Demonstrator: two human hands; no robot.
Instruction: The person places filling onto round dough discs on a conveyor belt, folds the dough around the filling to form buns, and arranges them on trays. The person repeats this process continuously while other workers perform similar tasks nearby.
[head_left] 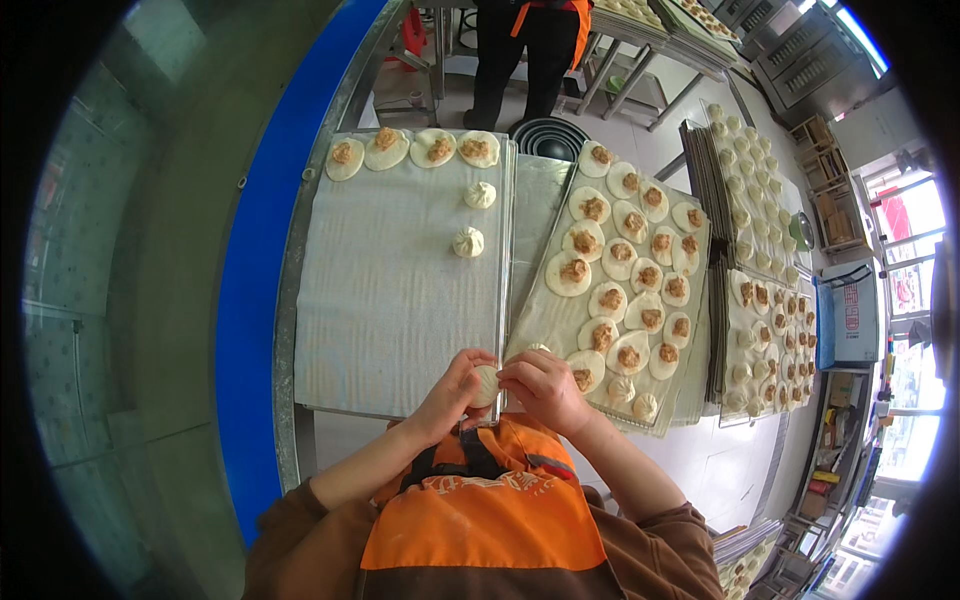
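Close to my body, above the near edge of the cloth-lined tray (390,330), a white filled bun (486,386) sits between my hands. My left hand (452,398) cups it from the left, fingers curled round its side. With fingertips pinched together, my right hand (548,388) touches the bun's right edge. Two pleated buns, an upper one (480,195) and a lower one (468,242), rest on the tray's right side. Along its far edge lie several flat dough rounds (386,148) topped with brown filling.
At the right, a second tray (540,310) carries many filled dough rounds (628,355) and a few closed buns (645,406). Farther right stand stacked trays of buns (750,190). A blue strip (250,300) runs along the left. Another person (525,50) stands beyond the table.
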